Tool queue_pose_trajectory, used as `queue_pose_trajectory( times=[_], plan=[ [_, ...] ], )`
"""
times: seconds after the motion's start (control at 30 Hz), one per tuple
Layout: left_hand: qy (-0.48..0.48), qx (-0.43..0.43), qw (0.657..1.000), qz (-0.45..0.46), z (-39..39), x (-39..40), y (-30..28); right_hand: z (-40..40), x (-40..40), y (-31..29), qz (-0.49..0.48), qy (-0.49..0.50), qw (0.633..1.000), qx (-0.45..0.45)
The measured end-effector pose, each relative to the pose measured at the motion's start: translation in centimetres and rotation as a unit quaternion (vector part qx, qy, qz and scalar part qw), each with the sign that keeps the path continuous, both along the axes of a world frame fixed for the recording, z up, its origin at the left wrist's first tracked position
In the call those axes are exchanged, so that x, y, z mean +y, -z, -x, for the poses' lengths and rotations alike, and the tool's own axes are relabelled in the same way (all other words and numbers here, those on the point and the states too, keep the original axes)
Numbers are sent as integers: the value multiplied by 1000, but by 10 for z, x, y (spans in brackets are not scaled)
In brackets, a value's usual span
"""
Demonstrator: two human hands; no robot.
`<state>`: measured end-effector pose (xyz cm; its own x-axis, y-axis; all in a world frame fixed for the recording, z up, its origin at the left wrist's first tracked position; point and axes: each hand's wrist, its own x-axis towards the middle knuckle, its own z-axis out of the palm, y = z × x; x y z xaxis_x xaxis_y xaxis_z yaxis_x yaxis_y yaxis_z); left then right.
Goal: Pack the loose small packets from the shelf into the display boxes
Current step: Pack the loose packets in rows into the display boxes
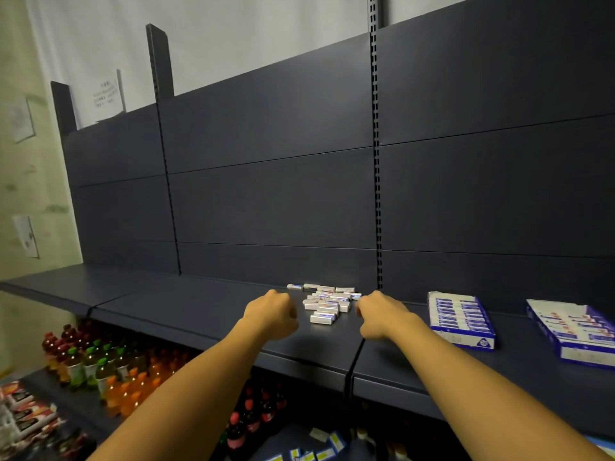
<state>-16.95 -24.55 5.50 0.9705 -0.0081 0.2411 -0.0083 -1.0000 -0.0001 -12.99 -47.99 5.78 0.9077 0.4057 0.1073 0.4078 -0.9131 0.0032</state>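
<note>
A heap of several small white packets point(327, 302) lies on the dark shelf point(206, 311) near the back panel. My left hand point(271, 316) hovers just left of the heap with its fingers curled under and nothing visible in it. My right hand point(381, 316) hangs just right of the heap in the same curled pose, also holding nothing I can see. Two blue-and-white display boxes stand further right: the nearer box point(461, 319) holds rows of packets, and the second box point(574, 332) reaches the frame's edge.
The shelf's front edge runs below my forearms. On the lower shelf at the left stand bottles of red, green and orange drinks point(109, 367). More bottles and small boxes point(329, 449) sit underneath. Papers hang on the wall at the left.
</note>
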Motion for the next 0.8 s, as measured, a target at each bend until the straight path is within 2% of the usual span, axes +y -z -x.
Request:
queue_pose_trajectory(
  times=[0.33, 0.8],
  plan=[
    [15, 12, 1000, 15, -29, 52, 13, -29, 46, 1, 29, 15, 999, -20],
    [40, 17, 999, 29, -131, 100, 8, -129, 89, -3, -1, 56, 998, 1]
  ],
)
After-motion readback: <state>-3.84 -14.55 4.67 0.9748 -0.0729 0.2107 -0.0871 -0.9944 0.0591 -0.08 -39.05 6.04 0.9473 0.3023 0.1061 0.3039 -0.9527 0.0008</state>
